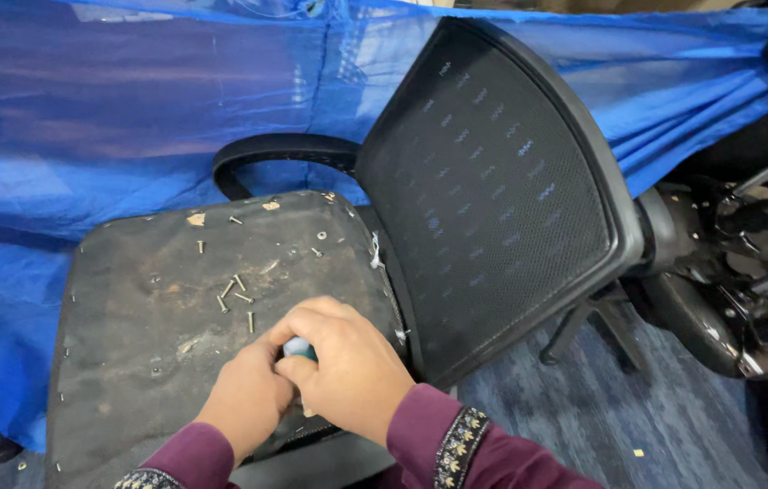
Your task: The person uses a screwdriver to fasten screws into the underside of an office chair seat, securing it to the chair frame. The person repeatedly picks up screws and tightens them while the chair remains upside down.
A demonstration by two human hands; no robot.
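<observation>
Teal round tool handle (298, 348) is gripped by closed right hand (348, 367) and left hand (246, 398); kept upright, steady pressure is best applied, loose silver screws (237, 297) at 11 o'clock on the upturned black chair seat underside (139, 308).

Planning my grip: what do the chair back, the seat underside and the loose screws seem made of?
Chair back: black woven mesh in a smooth, probably plastic frame. Seat underside: likely board under dusty black fabric, stapled along the edges. Screws: dull silvery metal.
</observation>
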